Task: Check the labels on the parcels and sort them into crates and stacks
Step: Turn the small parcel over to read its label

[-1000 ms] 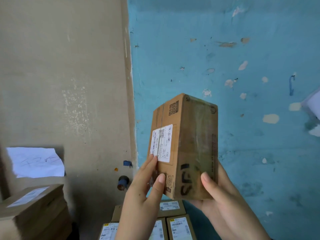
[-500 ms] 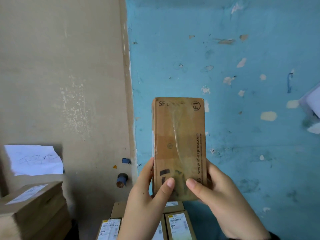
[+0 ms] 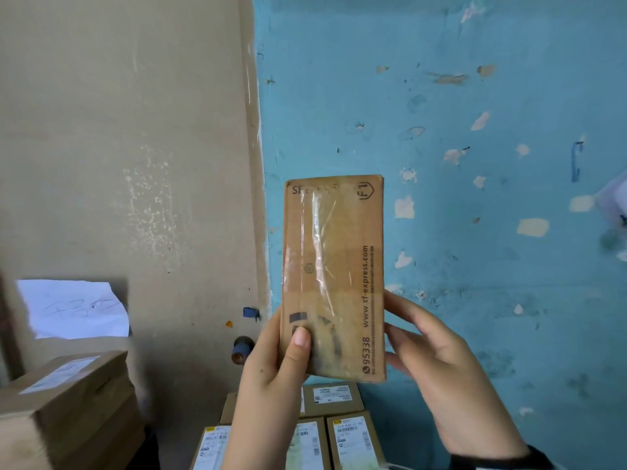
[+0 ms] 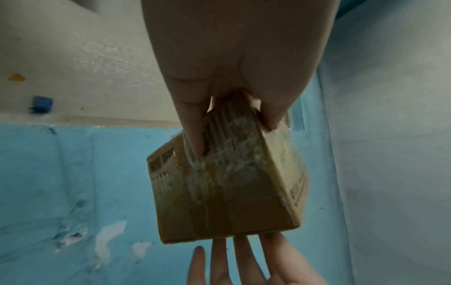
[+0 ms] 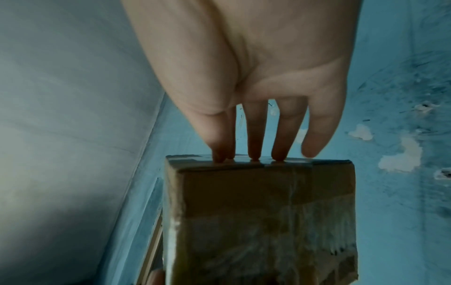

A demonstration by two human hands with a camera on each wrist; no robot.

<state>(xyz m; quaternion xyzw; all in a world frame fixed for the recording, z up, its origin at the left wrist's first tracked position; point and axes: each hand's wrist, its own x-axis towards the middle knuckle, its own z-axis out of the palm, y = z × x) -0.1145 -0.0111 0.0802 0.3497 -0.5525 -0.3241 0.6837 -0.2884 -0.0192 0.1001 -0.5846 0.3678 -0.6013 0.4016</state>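
Left hand (image 3: 271,374) gripped the parcel (image 3: 334,276) at its lower left edge, thumb laid across the taped near face and fingers wrapped round behind; the left wrist view showed the thumb (image 4: 192,135) and a fingertip pinching the parcel (image 4: 227,183) from opposite sides. Parcel was held up at chest-to-face height before the blue wall (image 3: 475,164), long axis upright, narrow end on top. Face turned toward the head camera carried carrier print and clear tape only; no address label showed on it. Label side could not be placed from these views.

Right hand (image 3: 437,361) stood at the lower right edge, fingers straight and spread, not curled round anything. In the right wrist view the fingertips (image 5: 253,154) touched the end of the parcel (image 5: 263,221), a steadying contact rather than a grip. Weight judged to sit with the left hand.

Below the hands, labelled boxes (image 3: 349,442) lay flat in a group, labels up. Farther left, a stack of cartons (image 3: 68,401) under a handwritten sheet (image 3: 74,308) taped to the beige wall.

Judgement: parcel lay directly between both hands, left nearer its bulk. Turning it about the upright axis to find the label would fall to the left grip, right fingers guiding. Loose one-sided hold risked a slip on slick tape.
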